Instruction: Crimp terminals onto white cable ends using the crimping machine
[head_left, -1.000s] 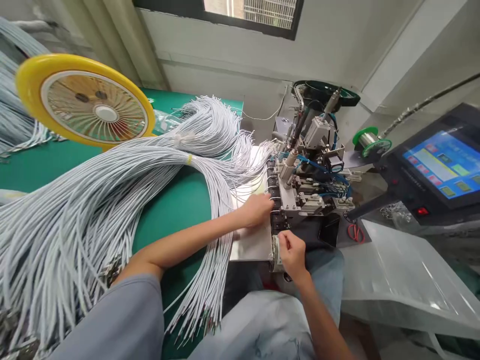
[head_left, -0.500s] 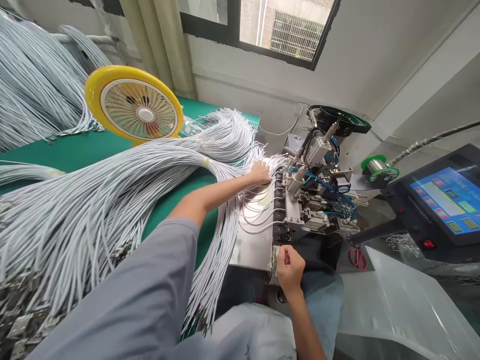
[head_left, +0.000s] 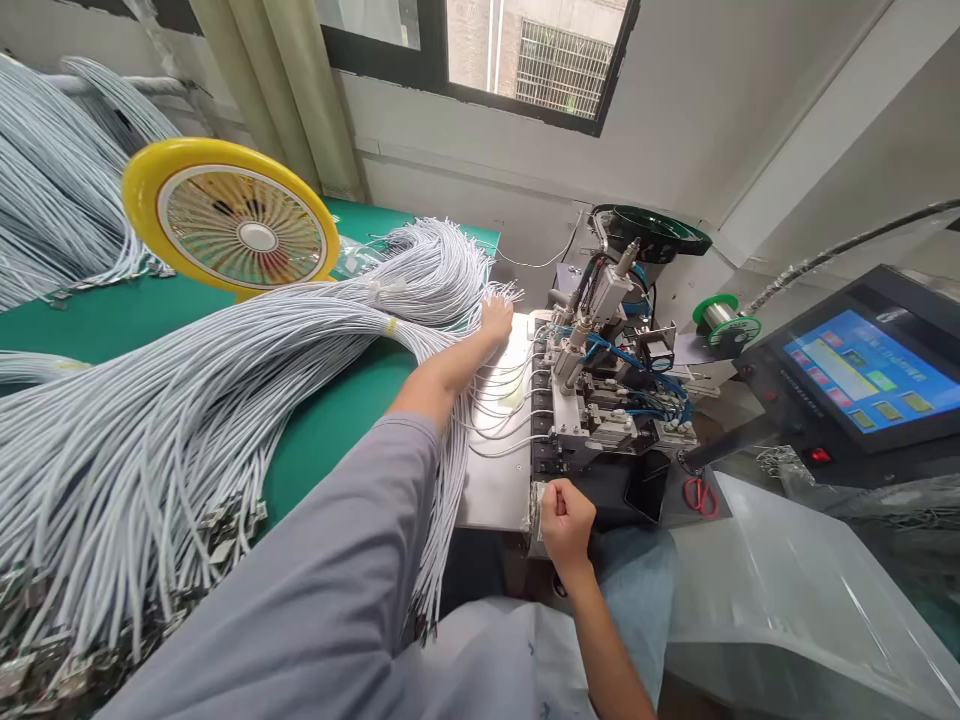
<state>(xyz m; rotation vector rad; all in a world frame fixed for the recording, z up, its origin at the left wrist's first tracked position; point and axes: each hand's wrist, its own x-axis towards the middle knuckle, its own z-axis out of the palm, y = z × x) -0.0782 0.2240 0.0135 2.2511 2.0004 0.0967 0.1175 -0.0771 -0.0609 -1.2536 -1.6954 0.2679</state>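
Note:
My left hand (head_left: 497,318) reaches forward to the loose ends of the white cables (head_left: 442,265), its fingers curled around some of them; tips poke out beyond it. The cables form a thick bundle, tied with a yellow band (head_left: 391,326). My right hand (head_left: 568,525) is a closed fist near the front corner of the machine (head_left: 592,370); whatever it may hold is hidden. Between the hands, several single cables curve over a metal plate (head_left: 491,490) into a row of black slots (head_left: 541,400) along the machine's left side.
A yellow fan (head_left: 232,215) stands on the green table (head_left: 307,420), behind the bundle. At right are a screen (head_left: 870,370), a wire spool (head_left: 724,322), red-handled scissors (head_left: 700,496) and a dark phone-like slab (head_left: 647,487). More cables (head_left: 67,180) hang at far left.
My left hand has moved away from the cables by the machine's slots, back and left to the bundle's loose ends. My right fist stays near the machine's front corner. The view has shifted slightly.

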